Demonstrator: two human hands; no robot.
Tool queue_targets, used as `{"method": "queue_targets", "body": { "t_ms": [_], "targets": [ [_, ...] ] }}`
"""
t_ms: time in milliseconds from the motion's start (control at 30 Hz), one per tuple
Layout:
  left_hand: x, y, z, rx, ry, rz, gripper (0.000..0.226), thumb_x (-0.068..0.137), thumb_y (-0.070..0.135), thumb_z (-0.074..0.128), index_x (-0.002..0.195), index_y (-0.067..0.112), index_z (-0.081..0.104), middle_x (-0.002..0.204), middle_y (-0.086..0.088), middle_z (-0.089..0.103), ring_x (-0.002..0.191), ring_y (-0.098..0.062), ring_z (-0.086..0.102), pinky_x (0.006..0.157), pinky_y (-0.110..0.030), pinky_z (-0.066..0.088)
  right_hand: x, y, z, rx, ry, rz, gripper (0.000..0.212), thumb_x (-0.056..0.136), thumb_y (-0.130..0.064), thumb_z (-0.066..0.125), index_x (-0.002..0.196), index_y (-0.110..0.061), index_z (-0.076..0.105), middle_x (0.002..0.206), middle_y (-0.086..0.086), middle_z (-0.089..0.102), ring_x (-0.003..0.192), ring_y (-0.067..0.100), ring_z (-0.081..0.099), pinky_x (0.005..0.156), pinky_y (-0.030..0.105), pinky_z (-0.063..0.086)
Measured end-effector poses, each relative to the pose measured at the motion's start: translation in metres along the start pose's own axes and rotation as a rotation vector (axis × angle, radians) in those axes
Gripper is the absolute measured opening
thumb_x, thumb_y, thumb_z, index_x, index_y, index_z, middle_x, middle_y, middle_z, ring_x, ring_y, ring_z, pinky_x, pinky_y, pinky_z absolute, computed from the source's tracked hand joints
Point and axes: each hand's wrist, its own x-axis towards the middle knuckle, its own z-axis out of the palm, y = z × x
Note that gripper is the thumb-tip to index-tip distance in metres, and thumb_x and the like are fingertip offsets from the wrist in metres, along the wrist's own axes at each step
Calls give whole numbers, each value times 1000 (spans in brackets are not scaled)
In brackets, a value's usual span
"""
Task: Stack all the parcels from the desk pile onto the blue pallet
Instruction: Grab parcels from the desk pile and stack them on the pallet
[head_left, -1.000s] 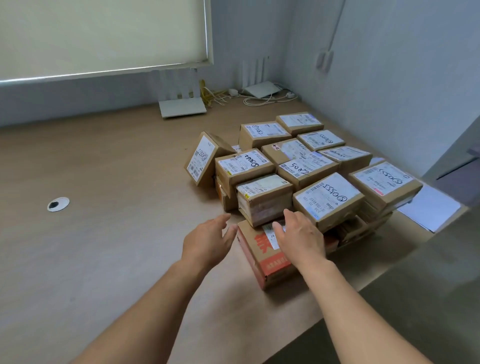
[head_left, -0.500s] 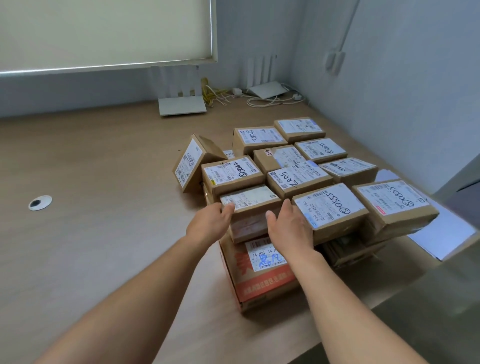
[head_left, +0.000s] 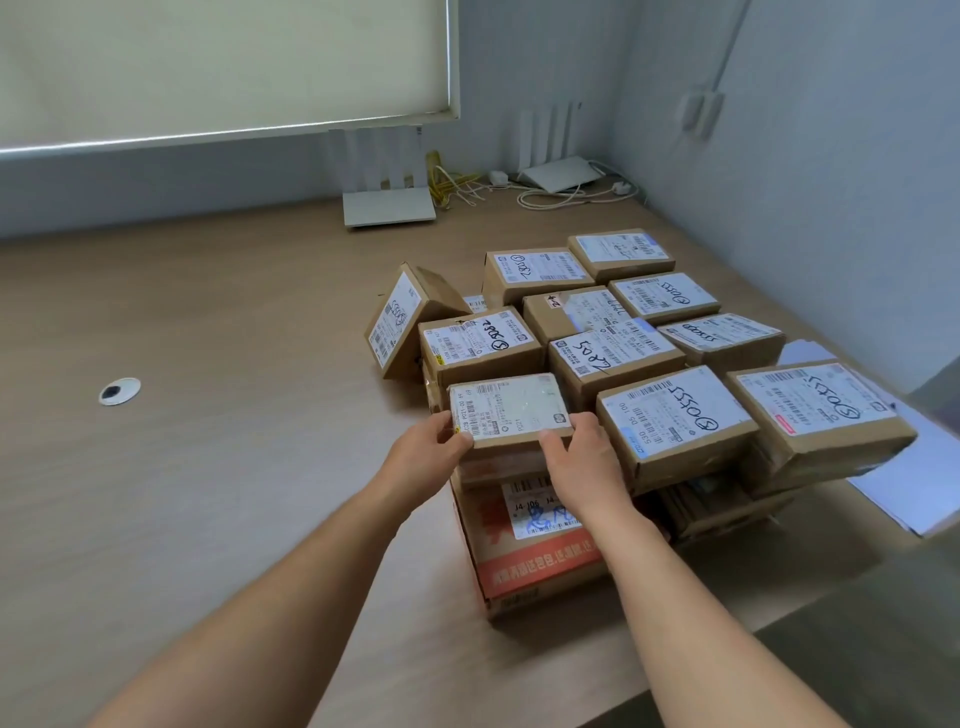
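Left hand (head_left: 426, 452) and right hand (head_left: 576, 457) now hold the front parcel (head_left: 506, 410) of the pile (head_left: 613, 348) on the tabletop (head_left: 234, 467).

A moment before, my hands were only reaching, with loose fingers; now each one grips a front corner of the parcel, thumbs on top; so I judge the pick is started but the lift is not yet done; the blue pallet is not in view; the parcel is a small flat carton of brown cardboard, with a smooth white label and glossy tape; it lies on a bigger box with orange print (head_left: 535, 566); the other parcels are similar square-edged cartons; one leaning carton (head_left: 400, 317) stands tilted at the left side.
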Motion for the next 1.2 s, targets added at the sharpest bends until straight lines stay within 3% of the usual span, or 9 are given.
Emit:
{"method": "queue_targets", "body": {
  "t_ms": [100,300,467,567,700,800,933,1200],
  "targets": [
    [-9,0,2,-51,-33,-10,40,98,26,45,138,29,43,128,6,57,112,-13,54,84,-27,48,-5,4,-3,121,-83,-14,39,98,-34,39,135,-22,36,123,2,56,100,15,52,83,32,46],
    [-25,-6,-8,-71,-23,-8,44,94,25,53,134,41,41,122,9,60,107,-8,57,89,-31,50,-19,-1,-7,115,-120,-142,45,97,-33,46,140,-23,36,129,-6,52,118,15,48,87,24,36],
    [-49,-21,-35,-48,28,19,55,91,18,58,135,44,39,124,10,59,96,-2,59,71,-19,46,-33,-12,12,252,-180,-238,54,93,-24,56,142,-25,34,128,-12,50,119,8,46,84,16,39],
    [-67,-36,-53,-35,82,40,58,90,16,59,138,41,39,125,9,59,96,0,61,73,-15,49,-44,-22,27,258,-199,-301,57,90,-22,61,141,-25,36,127,-13,52,116,4,46,93,19,37],
    [-95,-60,-77,-37,156,69,60,90,14,60,140,41,38,125,8,58,95,3,61,73,-6,45,-66,-43,42,221,-236,-373,60,88,-20,64,141,-25,36,128,-10,54,112,3,47,93,19,37],
    [-119,-78,-97,-64,222,74,62,91,15,60,140,42,35,124,11,56,94,11,58,71,-2,42,-84,-62,58,181,-233,-440,63,87,-22,66,142,-26,35,130,-8,54,116,9,51,97,24,41],
    [-156,-100,-131,-73,323,79,61,90,17,61,138,46,35,117,17,54,93,24,52,71,2,39,-116,-94,84,168,-239,-523,62,87,-20,66,142,-27,36,127,-12,54,114,4,50,97,21,40],
    [-235,-149,-201,-118,501,66,63,90,18,62,143,39,34,121,19,53,93,25,51,72,2,39,-180,-159,148,151,-294,-660,63,84,-22,69,140,-23,40,125,-7,58,110,10,56,97,30,45]
  ]
}}
